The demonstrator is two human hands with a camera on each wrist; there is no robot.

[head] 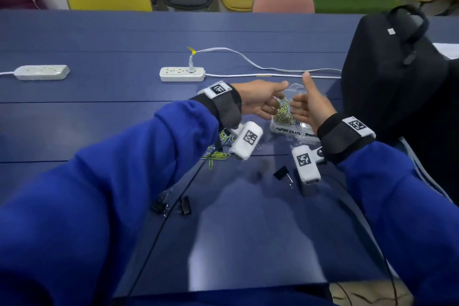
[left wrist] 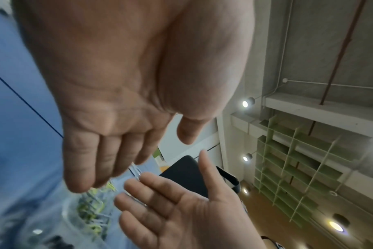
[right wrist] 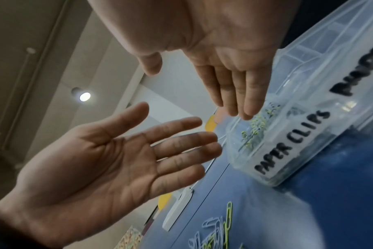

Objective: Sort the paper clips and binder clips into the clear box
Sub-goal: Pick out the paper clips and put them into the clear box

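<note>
We hold our left hand point(head: 258, 99) and right hand point(head: 310, 107) above the clear box point(head: 293, 129), palms facing, fingers straight, holding nothing. Inside the box lie paper clips point(head: 285, 113); its second label is cut off. More paper clips point(head: 216, 156) and binder clips point(head: 185, 205) lie on the table point(head: 99, 45), partly hidden by our sleeves.

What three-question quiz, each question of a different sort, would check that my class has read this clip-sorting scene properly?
1. True or false: both hands are open above the clear box.
2. What is written on the box's label nearest the left hand?
3. Loose binder clips on the table are: A) black B) red C) white.

Key: 1 true; the right hand too holds nothing. 2 PAPER CLIPS. 3 A.
</note>
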